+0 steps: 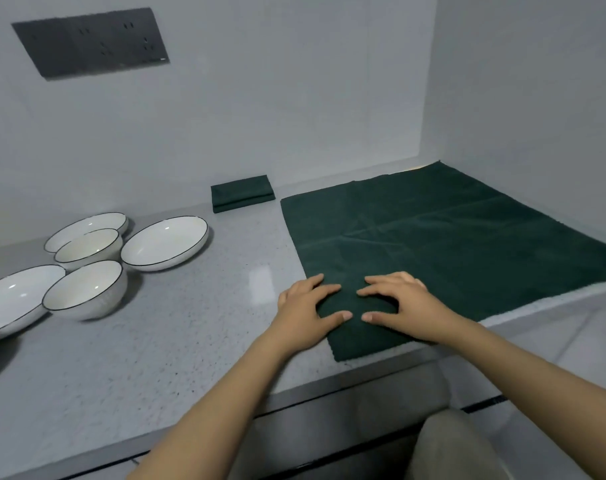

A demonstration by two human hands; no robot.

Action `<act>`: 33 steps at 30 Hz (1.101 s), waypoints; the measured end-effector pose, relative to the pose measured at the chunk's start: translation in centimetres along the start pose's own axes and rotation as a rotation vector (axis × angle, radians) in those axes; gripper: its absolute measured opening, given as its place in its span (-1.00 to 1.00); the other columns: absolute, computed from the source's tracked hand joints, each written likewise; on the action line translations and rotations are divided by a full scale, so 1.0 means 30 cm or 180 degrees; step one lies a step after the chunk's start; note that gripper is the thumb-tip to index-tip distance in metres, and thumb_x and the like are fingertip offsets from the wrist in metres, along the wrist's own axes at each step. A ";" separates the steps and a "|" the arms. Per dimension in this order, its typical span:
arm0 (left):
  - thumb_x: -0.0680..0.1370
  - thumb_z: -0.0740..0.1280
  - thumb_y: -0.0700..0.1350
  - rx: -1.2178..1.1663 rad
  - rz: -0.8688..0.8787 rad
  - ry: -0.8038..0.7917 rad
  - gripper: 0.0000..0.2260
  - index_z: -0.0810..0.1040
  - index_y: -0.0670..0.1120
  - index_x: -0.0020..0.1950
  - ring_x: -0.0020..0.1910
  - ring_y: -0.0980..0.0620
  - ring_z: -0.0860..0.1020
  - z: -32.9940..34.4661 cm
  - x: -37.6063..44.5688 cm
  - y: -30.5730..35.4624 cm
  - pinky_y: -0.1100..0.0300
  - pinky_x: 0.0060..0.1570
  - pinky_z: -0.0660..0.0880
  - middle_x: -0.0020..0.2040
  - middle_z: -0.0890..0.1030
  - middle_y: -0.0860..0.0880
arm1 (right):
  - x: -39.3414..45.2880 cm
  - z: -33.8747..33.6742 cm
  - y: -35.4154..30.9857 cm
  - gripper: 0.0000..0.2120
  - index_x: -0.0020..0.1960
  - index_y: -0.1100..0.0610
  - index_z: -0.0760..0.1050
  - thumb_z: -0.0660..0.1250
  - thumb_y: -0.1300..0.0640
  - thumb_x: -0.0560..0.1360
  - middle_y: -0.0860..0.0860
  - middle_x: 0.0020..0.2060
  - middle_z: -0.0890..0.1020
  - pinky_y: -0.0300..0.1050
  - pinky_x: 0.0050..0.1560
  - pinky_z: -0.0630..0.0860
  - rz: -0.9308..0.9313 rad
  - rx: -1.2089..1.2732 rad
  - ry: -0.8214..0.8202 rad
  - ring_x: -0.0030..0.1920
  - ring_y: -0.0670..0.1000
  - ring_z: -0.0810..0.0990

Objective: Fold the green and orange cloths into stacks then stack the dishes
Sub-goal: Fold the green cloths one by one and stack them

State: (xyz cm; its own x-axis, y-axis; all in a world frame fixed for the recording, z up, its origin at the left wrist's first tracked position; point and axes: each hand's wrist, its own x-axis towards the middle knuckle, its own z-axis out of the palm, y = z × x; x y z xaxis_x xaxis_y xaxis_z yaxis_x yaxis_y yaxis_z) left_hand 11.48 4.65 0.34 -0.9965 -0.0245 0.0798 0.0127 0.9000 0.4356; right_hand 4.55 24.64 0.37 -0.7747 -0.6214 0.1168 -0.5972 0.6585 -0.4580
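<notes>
Hands, left [303, 311] and right [403, 306], grips released, flat on green cloth [450, 244], bowls [87, 289] empty

Cloths: spread cloth [450, 244] and folded cloth [242, 193], dark green. Bowls [87, 289], plates [164, 242]: white, black-rimmed. Worktop [156, 341]: speckled grey.

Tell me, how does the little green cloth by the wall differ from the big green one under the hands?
The small green cloth is folded into a compact layered rectangle; the large green cloth lies spread open, showing creases. The small one sits untouched against the back wall; the large one reaches the counter's front edge, with the left hand and right hand resting on its near corner. Both share the same dark green.
</notes>
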 end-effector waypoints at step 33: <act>0.54 0.36 0.03 -0.1463 -0.0462 0.0200 -0.70 0.63 -0.20 -0.20 -0.43 0.12 0.37 -0.097 -0.002 0.044 0.26 -0.34 0.32 -0.42 0.47 0.02 | -0.087 -0.168 0.018 -0.87 -0.04 0.01 0.68 0.42 0.01 0.45 -0.11 -0.09 0.70 -0.26 0.03 0.50 0.0317 0.0702 0.0382 -0.05 -0.17 0.61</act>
State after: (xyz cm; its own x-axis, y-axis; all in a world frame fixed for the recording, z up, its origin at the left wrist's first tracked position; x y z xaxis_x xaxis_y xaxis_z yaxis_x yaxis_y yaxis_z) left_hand 11.79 4.57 3.50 -0.9840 -0.1745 0.0369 -0.0766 0.6003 0.7961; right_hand 5.21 28.74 4.26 -0.8544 -0.4947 0.1591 -0.4673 0.5974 -0.6517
